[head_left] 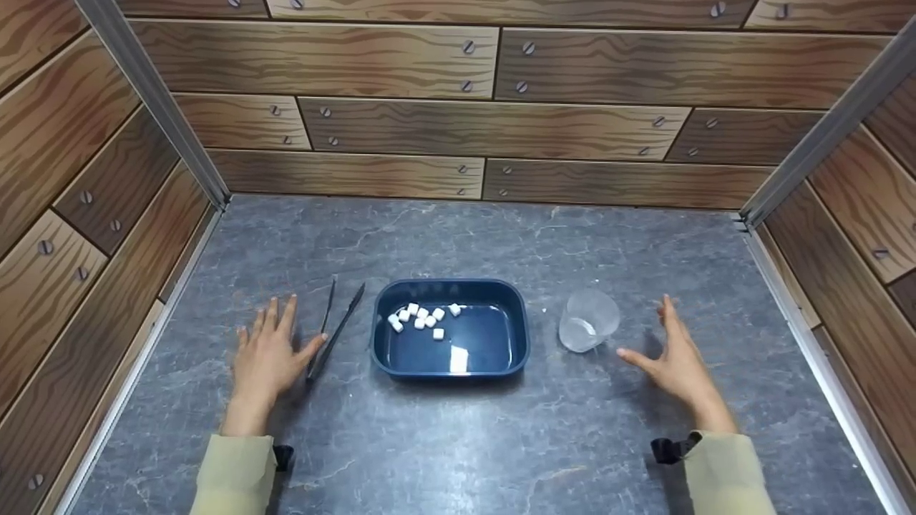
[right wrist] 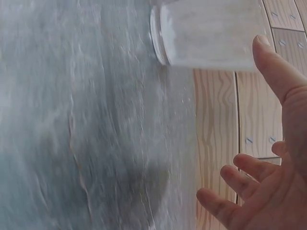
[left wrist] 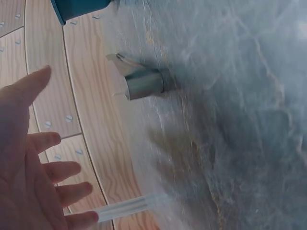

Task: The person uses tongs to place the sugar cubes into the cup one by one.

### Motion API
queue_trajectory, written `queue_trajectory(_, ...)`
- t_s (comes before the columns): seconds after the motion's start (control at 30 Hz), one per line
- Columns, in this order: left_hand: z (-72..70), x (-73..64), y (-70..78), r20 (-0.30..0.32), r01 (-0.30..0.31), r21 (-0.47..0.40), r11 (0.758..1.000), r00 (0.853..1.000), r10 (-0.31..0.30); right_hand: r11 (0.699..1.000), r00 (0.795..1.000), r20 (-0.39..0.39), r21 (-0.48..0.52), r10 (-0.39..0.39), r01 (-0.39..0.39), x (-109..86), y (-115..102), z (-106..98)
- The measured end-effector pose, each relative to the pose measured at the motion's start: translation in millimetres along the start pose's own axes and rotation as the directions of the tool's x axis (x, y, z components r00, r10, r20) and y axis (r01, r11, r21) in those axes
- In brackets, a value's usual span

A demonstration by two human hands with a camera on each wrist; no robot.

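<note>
Tongs [head_left: 335, 325], dark and slim, are lying just beside the left hand [head_left: 268, 354], whose spread fingers are resting flat, thumb at the handle end. Right hand [head_left: 676, 357] is hovering open near the frosted plastic cup [head_left: 588, 320], apart from it. Between them a glossy blue tray [head_left: 401, 361] is holding small white cubes [head_left: 422, 317]. Grey marbled tabletop [head_left: 458, 443] is sitting inside wood-printed walls [head_left: 494, 129].

Tongs [head_left: 335, 329] left of tray [head_left: 517, 336]; cup [head_left: 588, 320] right; cubes [head_left: 424, 317] inside.
</note>
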State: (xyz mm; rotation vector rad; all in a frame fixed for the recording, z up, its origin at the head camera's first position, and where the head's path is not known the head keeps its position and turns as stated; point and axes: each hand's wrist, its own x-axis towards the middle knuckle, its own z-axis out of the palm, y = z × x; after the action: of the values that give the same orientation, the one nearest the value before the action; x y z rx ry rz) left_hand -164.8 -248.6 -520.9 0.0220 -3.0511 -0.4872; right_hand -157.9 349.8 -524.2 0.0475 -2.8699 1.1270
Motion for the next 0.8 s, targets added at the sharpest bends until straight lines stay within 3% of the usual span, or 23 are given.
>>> queue_trajectory(0.27,3.0,-3.0,5.1,0.04,0.004,-0.012,1.0,0.999,-0.003,0.998,0.998,0.059,0.063,0.015,-0.019,9.4,-8,14)
queue_trajectory(0.47,8.9,-4.1,10.5,0.022,-0.001,-0.059,0.998,1.0,0.002,0.988,0.996,0.085,0.151,0.015,-0.028,16.3,-14,25)
queue_trajectory(0.63,11.2,-3.6,16.1,0.021,-0.004,-0.083,0.996,1.0,0.006,0.974,0.996,0.087,0.225,0.022,-0.041,21.9,-21,36)
queue_trajectory(0.8,12.9,-2.2,19.1,0.033,0.004,-0.089,0.996,0.999,-0.002,0.971,0.997,0.067,0.236,0.026,-0.041,27.0,-29,45)
